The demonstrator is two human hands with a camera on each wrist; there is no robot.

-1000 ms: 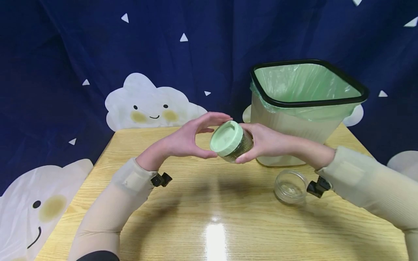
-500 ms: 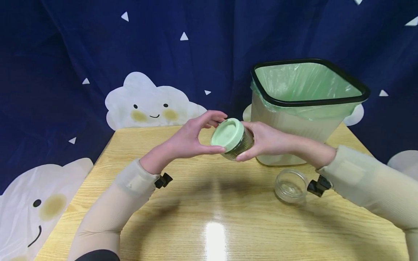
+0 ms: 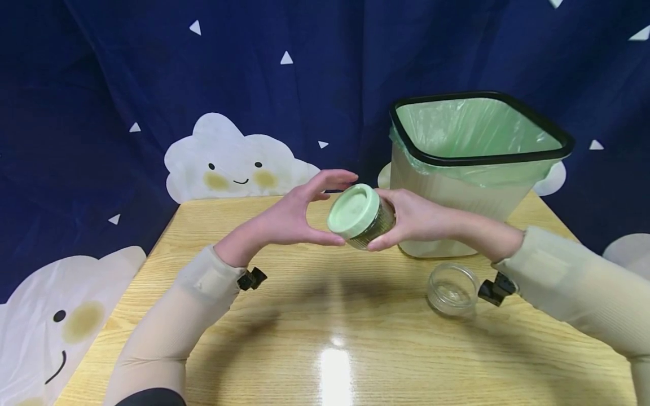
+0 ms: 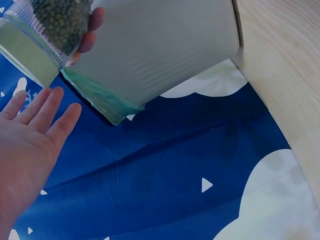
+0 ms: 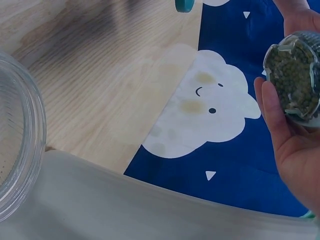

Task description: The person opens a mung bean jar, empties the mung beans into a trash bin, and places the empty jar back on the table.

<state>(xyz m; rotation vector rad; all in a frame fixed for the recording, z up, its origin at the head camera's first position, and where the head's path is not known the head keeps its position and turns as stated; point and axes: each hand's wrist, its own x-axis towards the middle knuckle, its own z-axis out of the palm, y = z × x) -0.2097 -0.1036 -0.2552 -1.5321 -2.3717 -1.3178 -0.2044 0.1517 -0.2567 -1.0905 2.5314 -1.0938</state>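
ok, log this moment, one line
right hand: grips tilted jar, off table; green lid: on jar; left hand: cupped near lid, contact unclear; clear container: on table; lined bin: behind container

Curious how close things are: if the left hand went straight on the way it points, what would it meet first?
Probably the green lid of the jar that the right hand holds; it faces the left hand. Whether the left thumb touches it is unclear.

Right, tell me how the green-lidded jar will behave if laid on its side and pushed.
The jar would probably roll, its wall being round. It may feel fairly heavy for its size, with green grains inside. It looks stiff: no dent shows where the right hand grips.
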